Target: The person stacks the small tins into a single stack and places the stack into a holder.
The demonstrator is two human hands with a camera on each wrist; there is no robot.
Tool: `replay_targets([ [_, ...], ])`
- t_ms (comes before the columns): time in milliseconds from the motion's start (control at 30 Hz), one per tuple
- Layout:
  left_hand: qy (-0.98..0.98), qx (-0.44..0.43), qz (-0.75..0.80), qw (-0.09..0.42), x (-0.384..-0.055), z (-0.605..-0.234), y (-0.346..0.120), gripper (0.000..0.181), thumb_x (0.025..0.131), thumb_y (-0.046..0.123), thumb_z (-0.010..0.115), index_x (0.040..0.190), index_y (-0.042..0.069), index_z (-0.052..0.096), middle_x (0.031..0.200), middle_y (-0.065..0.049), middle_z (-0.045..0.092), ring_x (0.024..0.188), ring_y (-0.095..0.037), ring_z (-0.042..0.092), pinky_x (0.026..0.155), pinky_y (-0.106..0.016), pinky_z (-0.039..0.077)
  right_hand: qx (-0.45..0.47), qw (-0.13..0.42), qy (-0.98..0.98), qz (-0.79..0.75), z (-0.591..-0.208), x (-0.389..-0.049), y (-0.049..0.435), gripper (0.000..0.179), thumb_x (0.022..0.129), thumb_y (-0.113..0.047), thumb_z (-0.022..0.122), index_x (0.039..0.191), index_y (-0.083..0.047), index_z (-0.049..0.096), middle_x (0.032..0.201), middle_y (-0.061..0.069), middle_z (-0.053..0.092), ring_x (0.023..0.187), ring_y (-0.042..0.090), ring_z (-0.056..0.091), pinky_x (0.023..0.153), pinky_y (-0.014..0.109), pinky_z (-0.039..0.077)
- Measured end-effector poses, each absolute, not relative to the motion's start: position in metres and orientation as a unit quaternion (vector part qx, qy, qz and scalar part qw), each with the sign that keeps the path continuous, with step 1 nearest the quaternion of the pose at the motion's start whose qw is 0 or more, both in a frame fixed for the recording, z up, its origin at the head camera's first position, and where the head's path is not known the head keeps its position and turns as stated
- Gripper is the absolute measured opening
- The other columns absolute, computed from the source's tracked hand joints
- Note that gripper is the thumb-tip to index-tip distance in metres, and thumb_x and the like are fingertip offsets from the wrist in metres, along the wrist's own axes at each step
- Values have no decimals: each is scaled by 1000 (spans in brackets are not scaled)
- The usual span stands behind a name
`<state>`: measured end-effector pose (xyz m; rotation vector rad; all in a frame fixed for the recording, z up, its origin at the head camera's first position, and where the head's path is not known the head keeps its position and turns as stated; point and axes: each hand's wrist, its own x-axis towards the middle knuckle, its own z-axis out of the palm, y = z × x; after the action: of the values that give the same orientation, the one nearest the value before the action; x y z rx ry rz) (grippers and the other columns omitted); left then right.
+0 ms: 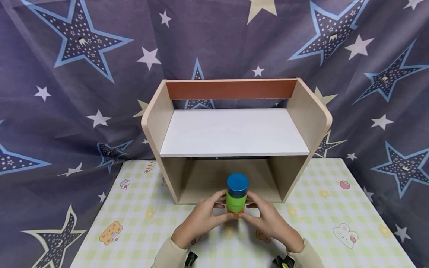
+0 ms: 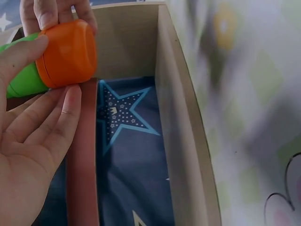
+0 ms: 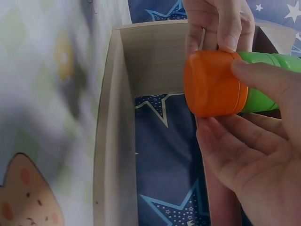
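Observation:
In the head view, an upright cylinder [image 1: 236, 203] with a blue top, green middle and orange base is held between both hands, in front of the shelf's lower opening. My left hand [image 1: 204, 214] grips its left side and my right hand [image 1: 268, 217] its right side, both thumbs on the near face. The orange base [image 2: 70, 54] and part of the green section [image 2: 27, 80] show in the left wrist view. In the right wrist view, the thumb lies where the orange end [image 3: 211, 82] meets the green part [image 3: 263, 92].
A small wooden shelf unit [image 1: 155, 115] stands behind the cylinder, with a white middle board [image 1: 234, 132] and a brown-red back rail [image 1: 231, 89]. Beneath is a table with a checked cloth [image 1: 134, 208]. A dark star-patterned curtain [image 1: 221, 41] hangs behind and at both sides.

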<state>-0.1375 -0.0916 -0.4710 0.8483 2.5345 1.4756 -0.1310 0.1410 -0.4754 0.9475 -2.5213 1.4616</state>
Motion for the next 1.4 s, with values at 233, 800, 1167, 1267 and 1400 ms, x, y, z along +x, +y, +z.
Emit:
replay_targets([
  [233,830,286,477,36,-139,-462,-94,69,80,40,70,139,28,36,121,8,55,100,-6,57,84,-25,50,323,56,-822,466,-468,-133,141,63,83,-26,70,137,-23,37,117,-5,57,104,15,56,80,33,53],
  [800,809,348,474,-22,-147,-446,-95,64,83,31,69,137,17,39,118,0,59,99,-9,59,79,-23,51,353,74,-815,453,-447,-138,145,65,83,-22,70,139,-16,36,114,1,59,101,16,58,79,31,53],
  [1167,803,356,477,-21,-149,-429,-95,65,82,31,70,138,19,38,117,2,59,99,-8,58,79,-31,53,367,91,-804,458,-432,-141,146,66,81,-18,72,138,-13,38,110,1,60,98,16,59,79,31,53],
  [1267,799,363,478,-26,-151,-424,-94,65,82,30,70,138,19,38,117,2,59,99,-8,58,79,-30,53,363,83,-805,462,-426,-141,147,66,82,-18,72,138,-13,38,110,1,60,98,16,59,80,31,53],
  [1400,795,373,477,-33,-152,-418,-93,64,83,30,69,138,18,39,117,2,59,101,-8,58,80,-26,52,357,83,-809,460,-417,-139,147,67,81,-15,72,137,-12,38,110,0,60,97,16,60,80,32,53],
])
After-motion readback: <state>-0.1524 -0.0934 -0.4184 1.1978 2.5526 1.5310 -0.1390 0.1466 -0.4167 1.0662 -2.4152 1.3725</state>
